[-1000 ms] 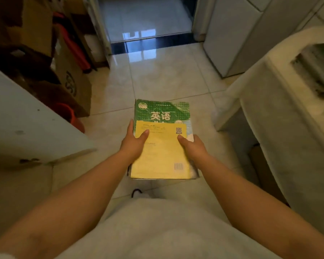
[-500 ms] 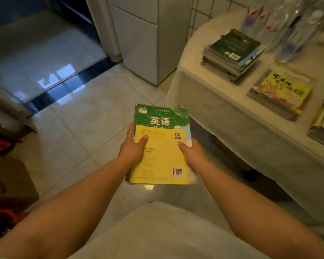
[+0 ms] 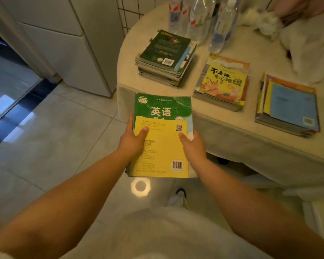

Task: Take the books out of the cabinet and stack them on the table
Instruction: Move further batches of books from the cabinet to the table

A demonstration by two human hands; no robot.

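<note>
A round table draped in a pale cream cloth (image 3: 251,139) stands just ahead and to the right of your hands, its near edge beside the load you carry; three stacks already sit on it, the dark green-topped pile of books (image 3: 166,58) straight beyond your fingertips, the yellow cartoon-covered pile (image 3: 223,83) farther right, the pale blue-topped pile (image 3: 288,107) farthest right; clear plastic water bottles (image 3: 219,25) stand behind them, well apart from your reach. You hold a small bundle over the tiled floor: a green paperback textbook with white Chinese characters (image 3: 163,107) underneath, a yellow softcover workbook with a barcode (image 3: 161,150) on top and shorter, so it can slide. Your left hand (image 3: 133,141) grips the left edge, thumb pressed on the yellow cover; your right hand (image 3: 193,146) grips the right edge the same way; the fingers beneath are hidden. Judging from this, the carry is nearly done and the set-down is next; keep both thumbs down and the bundle level as you clear the table's edge; lower it flat onto a stack or bare cloth, square the corners, then slip your fingers out sideways so nothing topples.
</note>
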